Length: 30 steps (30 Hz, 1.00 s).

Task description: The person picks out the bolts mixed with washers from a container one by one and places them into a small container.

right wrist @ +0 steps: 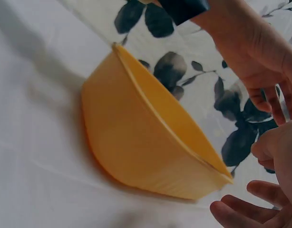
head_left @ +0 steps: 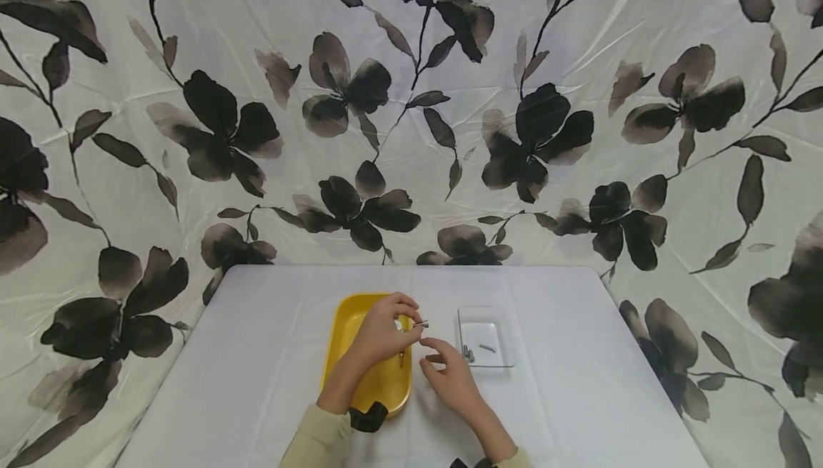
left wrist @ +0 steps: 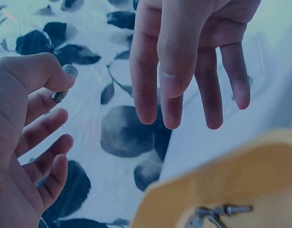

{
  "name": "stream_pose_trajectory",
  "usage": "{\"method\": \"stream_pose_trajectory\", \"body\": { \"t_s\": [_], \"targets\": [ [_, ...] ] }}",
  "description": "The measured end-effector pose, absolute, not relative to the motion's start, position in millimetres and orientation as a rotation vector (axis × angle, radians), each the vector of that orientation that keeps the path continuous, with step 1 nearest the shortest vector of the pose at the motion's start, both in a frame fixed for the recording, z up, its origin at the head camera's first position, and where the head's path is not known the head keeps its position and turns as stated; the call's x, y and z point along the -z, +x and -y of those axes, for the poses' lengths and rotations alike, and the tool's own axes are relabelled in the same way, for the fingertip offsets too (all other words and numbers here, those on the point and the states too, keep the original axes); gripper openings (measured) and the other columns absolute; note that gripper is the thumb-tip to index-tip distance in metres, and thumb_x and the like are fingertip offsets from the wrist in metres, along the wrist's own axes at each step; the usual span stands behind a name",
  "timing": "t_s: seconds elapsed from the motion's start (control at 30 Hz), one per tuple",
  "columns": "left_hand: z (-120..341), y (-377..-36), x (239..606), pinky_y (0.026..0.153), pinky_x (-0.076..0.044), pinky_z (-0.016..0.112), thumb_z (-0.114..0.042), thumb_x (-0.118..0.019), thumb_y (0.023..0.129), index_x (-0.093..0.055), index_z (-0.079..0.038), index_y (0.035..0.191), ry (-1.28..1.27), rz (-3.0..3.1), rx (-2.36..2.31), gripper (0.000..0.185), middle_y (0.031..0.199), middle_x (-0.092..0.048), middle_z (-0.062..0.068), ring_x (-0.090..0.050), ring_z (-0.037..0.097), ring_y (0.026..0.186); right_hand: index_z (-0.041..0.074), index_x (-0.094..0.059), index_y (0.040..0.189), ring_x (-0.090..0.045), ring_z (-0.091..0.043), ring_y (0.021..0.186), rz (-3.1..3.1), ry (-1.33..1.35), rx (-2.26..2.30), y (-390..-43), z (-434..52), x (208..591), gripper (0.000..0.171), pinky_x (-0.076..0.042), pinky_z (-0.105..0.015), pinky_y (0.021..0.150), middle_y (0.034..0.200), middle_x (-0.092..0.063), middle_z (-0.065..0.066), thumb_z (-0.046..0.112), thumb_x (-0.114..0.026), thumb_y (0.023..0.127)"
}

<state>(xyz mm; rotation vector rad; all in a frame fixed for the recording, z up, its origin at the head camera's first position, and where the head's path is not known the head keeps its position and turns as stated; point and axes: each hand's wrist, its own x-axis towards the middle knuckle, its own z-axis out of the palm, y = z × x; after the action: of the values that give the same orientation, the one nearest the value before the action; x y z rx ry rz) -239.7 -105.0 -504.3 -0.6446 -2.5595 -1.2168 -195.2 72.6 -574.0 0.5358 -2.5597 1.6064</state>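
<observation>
My left hand (head_left: 382, 331) pinches a small metal screw (head_left: 421, 324) between thumb and finger, above the right side of the yellow tray (head_left: 334, 325). In the left wrist view the screw's round head (left wrist: 70, 71) and threaded end (left wrist: 58, 97) stick out from the pinch of the left hand (left wrist: 22, 99). My right hand (head_left: 451, 380) is close by, its fingers loosely bent towards the screw and holding nothing. Several metal parts (left wrist: 224, 210) lie in the yellow tray, partly hidden by the left hand in the head view.
A clear plastic tray (head_left: 508, 366) with several small metal pieces (head_left: 468, 354) stands right of the yellow tray. Both are on a white-covered table (head_left: 225, 382). Floral fabric (head_left: 360, 96) hangs behind. Black straps (head_left: 368, 416) are on the wrists.
</observation>
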Motion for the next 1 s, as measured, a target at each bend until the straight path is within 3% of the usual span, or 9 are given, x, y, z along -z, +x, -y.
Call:
{"method": "stream_pose_trajectory", "body": {
  "t_s": [0.27, 0.67, 1.0],
  "targets": [
    [89.0, -247.2, 485.7, 0.083, -0.051, 0.034, -0.020, -0.077, 0.079, -0.072, -0.022, 0.079, -0.667, 2.595, 1.183, 0.005, 0.103, -0.063, -0.006, -0.056, 0.011, 0.098, 0.008, -0.060, 0.127, -0.066, -0.021, 0.100, 2.533, 0.458, -1.524, -205.6, -99.8, 554.4, 0.035, -0.054, -0.025, 0.075, 0.125, -0.061, -0.005, 0.008, -0.063, 0.092],
    [64.3, -265.5, 477.4, 0.084, -0.050, 0.034, -0.023, -0.076, 0.081, -0.073, -0.023, 0.080, -0.720, 2.636, 1.230, 0.003, 0.103, -0.062, -0.009, -0.056, 0.012, 0.100, 0.006, -0.064, 0.119, -0.067, -0.030, 0.099, 2.491, 0.390, -1.417, -220.4, -141.6, 544.8, 0.029, -0.055, -0.029, 0.074, 0.120, -0.063, -0.008, 0.003, -0.064, 0.091],
    [46.9, -280.0, 485.0, 0.083, -0.052, 0.032, -0.023, -0.076, 0.080, -0.074, -0.021, 0.079, -0.758, 2.660, 1.236, 0.003, 0.101, -0.062, -0.009, -0.058, 0.012, 0.098, 0.005, -0.067, 0.113, -0.065, -0.029, 0.101, 2.522, 0.266, -1.290, -221.8, -171.1, 554.2, 0.025, -0.055, -0.036, 0.077, 0.115, -0.066, -0.010, 0.004, -0.067, 0.089]
  ]
}}
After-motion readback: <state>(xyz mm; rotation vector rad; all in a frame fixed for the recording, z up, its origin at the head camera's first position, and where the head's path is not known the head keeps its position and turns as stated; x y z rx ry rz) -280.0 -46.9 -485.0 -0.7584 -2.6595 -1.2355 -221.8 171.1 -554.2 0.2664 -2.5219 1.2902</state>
